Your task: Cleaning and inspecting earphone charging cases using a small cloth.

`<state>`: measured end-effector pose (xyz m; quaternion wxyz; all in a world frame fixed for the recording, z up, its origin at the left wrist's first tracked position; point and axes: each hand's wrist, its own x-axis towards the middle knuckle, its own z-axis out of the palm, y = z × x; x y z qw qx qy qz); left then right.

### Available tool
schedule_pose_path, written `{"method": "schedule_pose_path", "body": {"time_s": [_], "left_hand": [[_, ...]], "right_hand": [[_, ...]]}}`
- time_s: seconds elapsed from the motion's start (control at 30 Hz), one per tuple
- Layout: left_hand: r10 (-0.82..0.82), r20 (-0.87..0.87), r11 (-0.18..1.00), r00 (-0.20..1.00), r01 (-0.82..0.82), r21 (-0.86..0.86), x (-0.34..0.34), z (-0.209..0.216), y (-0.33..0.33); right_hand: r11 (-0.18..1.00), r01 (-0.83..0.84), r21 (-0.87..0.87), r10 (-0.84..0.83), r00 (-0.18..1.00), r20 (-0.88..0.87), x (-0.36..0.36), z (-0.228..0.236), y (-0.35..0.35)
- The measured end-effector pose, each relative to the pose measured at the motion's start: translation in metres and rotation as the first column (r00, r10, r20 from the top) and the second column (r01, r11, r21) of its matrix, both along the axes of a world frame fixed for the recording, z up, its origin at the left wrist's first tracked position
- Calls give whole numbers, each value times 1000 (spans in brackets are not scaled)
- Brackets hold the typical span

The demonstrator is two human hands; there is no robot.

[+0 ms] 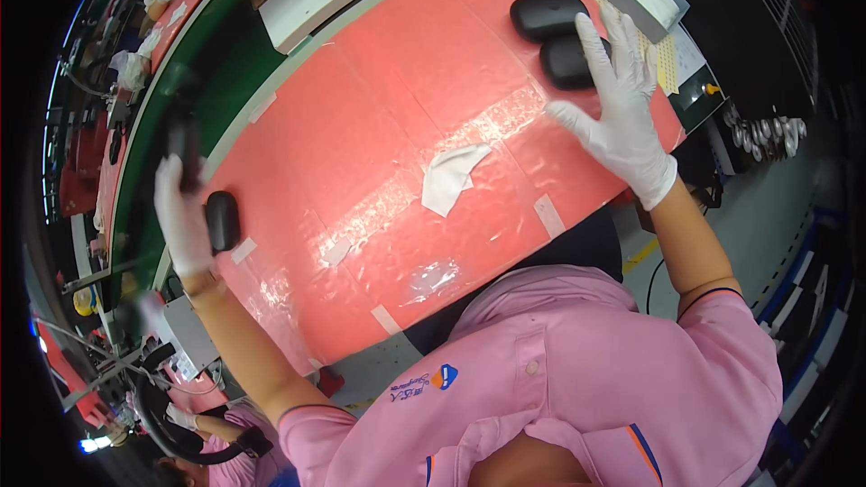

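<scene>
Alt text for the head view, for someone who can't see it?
The spread white-gloved right hand partly covers the nearer of two black cases on a pink table; the gloved left hand, at its left edge, has a blurred dark object at its fingertips, near another black case. A white cloth lies mid-table.

We are in a factory assembly workshop: green conveyor belt at ten o'clock, plastic-covered red desk centrally, co-worker at seven.

Lettering on a pink shirt
Small and blue, it sits beside an orange-and-blue emblem, well below and left of the right fingers.
</scene>
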<state>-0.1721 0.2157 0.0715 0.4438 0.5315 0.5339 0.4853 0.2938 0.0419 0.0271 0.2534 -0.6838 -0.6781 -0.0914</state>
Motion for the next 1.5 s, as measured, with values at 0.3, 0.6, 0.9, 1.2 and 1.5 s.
{"method": "schedule_pose_path", "body": {"time_s": [0.3, 0.6, 0.9, 1.2, 1.5], "left_hand": [[-134, 736, 746, 663, 556, -365, 143, -42, -264], [-274, 708, 819, 650, 544, -182, 154, -48, -274], [-35, 694, 909, 719, 312, -277, 161, -52, -293], [-453, 303, 881, 839, 473, 7, 148, -55, -280], [-410, 384, 900, 827, 434, 26, 156, -55, -281]], "right_hand": [[383, -924, -1, 612, 255, -748, -96, 24, -66], [682, -658, 319, 691, 437, -576, -110, 2, -86], [603, -747, 282, 536, 117, -836, -125, 2, -91], [585, -807, 79, 677, 432, -597, -119, 7, -84], [596, -803, 8, 667, 489, -563, -111, 14, -64]]}}
